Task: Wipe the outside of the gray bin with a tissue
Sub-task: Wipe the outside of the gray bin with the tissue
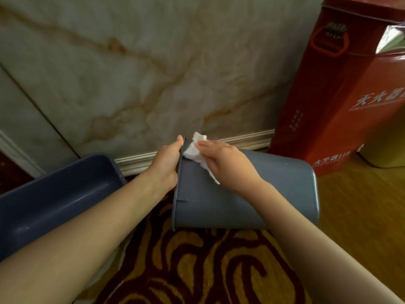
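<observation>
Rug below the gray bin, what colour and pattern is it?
The rug is dark red with golden-yellow swirls, seen in the head view.

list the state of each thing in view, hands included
gray bin, tipped on its side, held by its rim
tissue, crumpled, pressed on the bin's outer wall near the rim
left hand, grips the bin's rim
right hand, fingers straight, presses the tissue
blue tray, open side up
red box, upright

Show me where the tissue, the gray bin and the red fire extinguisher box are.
tissue (192, 151), head view, its crumpled white middle.
gray bin (219, 207), head view, its bare side wall.
red fire extinguisher box (324, 95), head view, its front face.
</observation>
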Demonstrator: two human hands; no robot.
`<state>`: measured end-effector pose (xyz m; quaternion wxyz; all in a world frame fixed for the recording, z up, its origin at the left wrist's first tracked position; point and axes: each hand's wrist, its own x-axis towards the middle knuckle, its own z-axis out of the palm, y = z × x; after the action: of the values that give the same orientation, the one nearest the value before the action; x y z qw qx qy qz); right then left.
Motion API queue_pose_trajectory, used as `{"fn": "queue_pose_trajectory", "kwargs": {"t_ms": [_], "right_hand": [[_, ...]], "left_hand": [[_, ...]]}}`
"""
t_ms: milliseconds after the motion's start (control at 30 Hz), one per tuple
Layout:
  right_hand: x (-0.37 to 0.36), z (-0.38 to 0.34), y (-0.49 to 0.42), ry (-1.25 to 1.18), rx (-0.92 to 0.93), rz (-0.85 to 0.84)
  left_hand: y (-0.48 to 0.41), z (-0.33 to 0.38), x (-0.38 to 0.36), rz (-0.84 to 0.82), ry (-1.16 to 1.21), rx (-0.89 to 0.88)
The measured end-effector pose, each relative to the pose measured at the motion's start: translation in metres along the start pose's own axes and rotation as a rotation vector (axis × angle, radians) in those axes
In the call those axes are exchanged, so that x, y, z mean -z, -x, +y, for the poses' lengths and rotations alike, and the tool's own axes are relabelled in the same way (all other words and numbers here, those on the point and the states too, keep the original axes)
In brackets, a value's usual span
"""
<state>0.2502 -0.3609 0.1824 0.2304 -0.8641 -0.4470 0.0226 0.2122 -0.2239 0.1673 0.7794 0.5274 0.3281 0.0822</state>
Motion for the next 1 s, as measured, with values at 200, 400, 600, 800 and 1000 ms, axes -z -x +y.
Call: {"fn": "queue_pose_trajectory", "kwargs": {"t_ms": [200, 400, 600, 800, 1000], "right_hand": [[-0.036, -0.001, 0.058, 0.001, -0.002, 0.343], [-0.061, -0.033, 0.059, -0.058, 0.229, 0.267], [-0.071, -0.027, 0.072, -0.1, 0.261, 0.243], [-0.057, 0.004, 0.083, -0.093, 0.274, 0.307], [-0.053, -0.018, 0.064, -0.196, 0.13, 0.554]], "left_hand": [[-0.006, 0.003, -0.003, 0.018, 0.009, 0.054], [-0.008, 0.003, -0.002, 0.017, 0.034, 0.111], [-0.007, 0.003, -0.001, 0.004, 0.007, 0.098], [-0.005, 0.004, -0.001, 0.008, -0.016, 0.088], [-0.004, 0.005, -0.005, -0.039, 0.036, 0.132]]}}
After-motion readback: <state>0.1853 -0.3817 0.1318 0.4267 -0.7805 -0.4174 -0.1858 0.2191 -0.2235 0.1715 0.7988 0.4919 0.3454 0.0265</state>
